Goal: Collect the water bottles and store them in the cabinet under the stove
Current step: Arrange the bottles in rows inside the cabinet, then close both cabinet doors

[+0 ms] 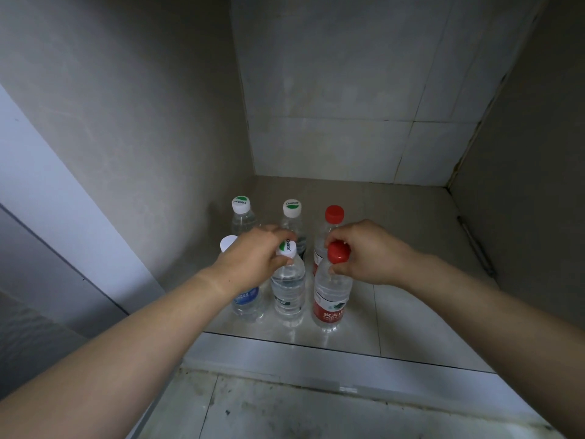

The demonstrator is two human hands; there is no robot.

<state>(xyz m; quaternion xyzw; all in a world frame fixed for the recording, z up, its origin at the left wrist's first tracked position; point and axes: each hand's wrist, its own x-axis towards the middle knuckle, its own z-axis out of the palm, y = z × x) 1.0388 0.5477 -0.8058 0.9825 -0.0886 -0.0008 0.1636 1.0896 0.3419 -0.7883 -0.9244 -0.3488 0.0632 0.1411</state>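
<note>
cabinet (348,90): open at the front, pale tiles on the back wall, plain grey side walls, pretty dim in there
pale panel (47,201): slanting along the left edge, just outside the cabinet; could be the door, hard to say from this angle
kitchen floor (285,413): light tile in front of the cabinet, grubby with dark smudges
cabinet floor (411,296): glossy tile, all six bottles standing upright on its left half in two rows of three
left hand (253,258): reaching in from the lower left, fingers curled round the neck of the front middle bottle, right under the cap
right hand (367,251): reaching in from the right, thumb and fingers pinching the neck of the front red bottle just below its cap
front red bottle (330,302): red cap, red label, right end of the front row
front middle bottle (288,289): white cap with green on it, clear body, just beside the red one
front left bottle (248,299): white cap, blue label, half hidden behind the left wrist
back row: two green-and-white capped bottles (242,217) and one red-capped bottle (334,217), close behind the front three
thin metal rod (474,245): lying near the right wall, well apart from the bottles
</note>
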